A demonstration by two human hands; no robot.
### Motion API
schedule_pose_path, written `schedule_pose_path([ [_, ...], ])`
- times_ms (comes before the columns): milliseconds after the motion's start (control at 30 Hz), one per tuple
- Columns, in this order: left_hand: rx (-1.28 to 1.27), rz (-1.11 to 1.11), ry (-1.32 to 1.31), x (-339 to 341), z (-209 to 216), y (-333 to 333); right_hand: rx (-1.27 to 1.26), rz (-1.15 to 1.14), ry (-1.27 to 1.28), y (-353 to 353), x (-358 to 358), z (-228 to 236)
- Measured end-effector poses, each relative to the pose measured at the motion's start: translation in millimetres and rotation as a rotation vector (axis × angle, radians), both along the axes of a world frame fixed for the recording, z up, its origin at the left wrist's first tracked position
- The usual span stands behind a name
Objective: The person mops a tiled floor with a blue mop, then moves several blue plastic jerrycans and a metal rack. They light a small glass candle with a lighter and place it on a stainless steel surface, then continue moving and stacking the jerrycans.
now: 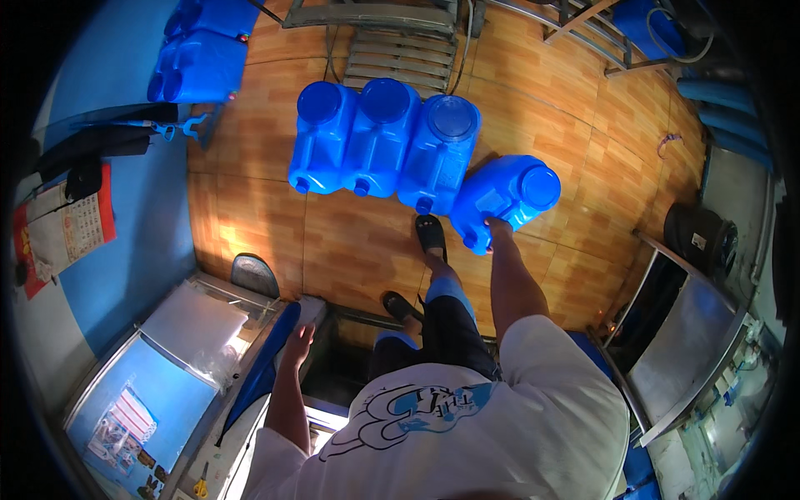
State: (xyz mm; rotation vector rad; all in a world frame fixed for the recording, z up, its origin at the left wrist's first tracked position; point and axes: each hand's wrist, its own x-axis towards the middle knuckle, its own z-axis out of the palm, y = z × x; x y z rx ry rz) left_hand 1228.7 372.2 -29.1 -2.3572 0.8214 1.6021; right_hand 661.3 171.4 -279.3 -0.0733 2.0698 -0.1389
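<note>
My right hand (498, 232) grips a blue plastic water jug (502, 193) by its handle, to the right of the others. That jug leans at an angle, its wide round cap toward the far right. Just left of it three more blue water jugs, the left one (318, 142), the middle one (379, 137) and the right one (440, 150), stand close together in a row, each with a wide cap and a small spout. My left hand (300, 343) holds nothing, its fingers apart, beside a long blue object (265, 367) and a grey ledge.
Behind the row is a slatted metal rack (400, 58). More blue jugs (200, 62) stand by the far-left wall. A metal-framed cabinet (687, 333) is at the right. Yellow scissors (201, 483) lie at lower left. Tiled wood-look floor (575, 125) surrounds the jugs.
</note>
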Motion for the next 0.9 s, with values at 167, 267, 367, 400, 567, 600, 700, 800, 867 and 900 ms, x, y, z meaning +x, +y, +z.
schedule_pose_path([
  [167, -0.344, 0.055, 0.029, -12, -66, -131, -0.161, 0.393, 0.095, -21, -37, -12],
  [267, -0.379, 0.233, 0.19, -31, -73, -184, -0.311, 0.527, 0.07, -37, -55, -15],
  [367, -0.406, 0.034, 0.198, -34, -54, -187, -0.295, 0.534, 0.062, -45, -59, -7],
  [400, -0.368, 0.015, 0.187, -25, -46, -179, -0.276, 0.529, 0.085, -47, -54, -2],
  [567, -0.24, -0.119, 0.046, 60, -21, -76, -0.082, 0.566, 0.489, -46, -12, 57],
  [600, -0.143, -0.044, 0.048, 84, -18, -53, -0.107, 0.549, 0.465, -47, -2, 70],
  [700, -0.138, 0.192, 0.029, 148, 11, 18, -0.168, 0.794, 0.243, -58, 31, 99],
  [800, 0.166, 0.403, -0.043, 199, 36, 37, -0.35, 0.961, -0.025, -85, 73, 127],
  [867, 0.196, 0.346, -0.046, 233, 44, 31, -0.422, 1.003, -0.074, -116, 110, 151],
  [900, 0.193, 0.314, -0.017, 255, 44, 20, -0.455, 1.149, -0.023, -134, 129, 164],
])
